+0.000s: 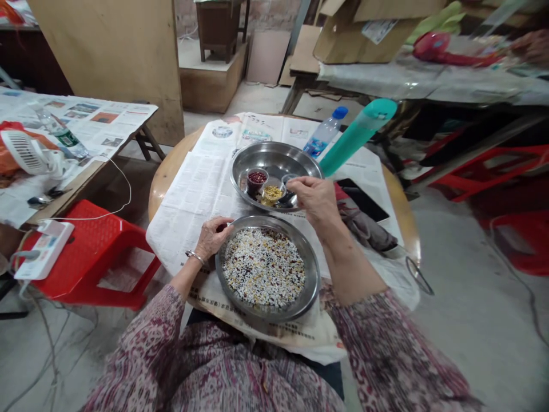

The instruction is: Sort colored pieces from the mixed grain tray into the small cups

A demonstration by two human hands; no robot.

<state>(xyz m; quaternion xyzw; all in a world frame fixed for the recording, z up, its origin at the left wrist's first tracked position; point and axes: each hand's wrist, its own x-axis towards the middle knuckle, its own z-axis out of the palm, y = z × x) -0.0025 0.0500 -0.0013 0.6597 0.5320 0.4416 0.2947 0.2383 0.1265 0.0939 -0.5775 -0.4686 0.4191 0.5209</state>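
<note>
Looks like sorting, drop-off step: right hand point(318, 199) pinched at cups point(257, 177) in far bowl point(278, 150), contents unclear. Left hand point(211, 237) curled at near bowl point(312, 286), grains point(263, 269) inside. Next likely needs release over a cup.

- Room, workshop-like, rough finish: bare brick wall point(281, 14), grey floor point(454, 320)
- Round table point(165, 171) and side table point(79, 182), newspaper-covered: 2
- Red plastic stool point(103, 246), bearing 1 power strip point(49, 252)
- Cardboard box point(360, 43) on cluttered back table point(377, 77): 1
</note>
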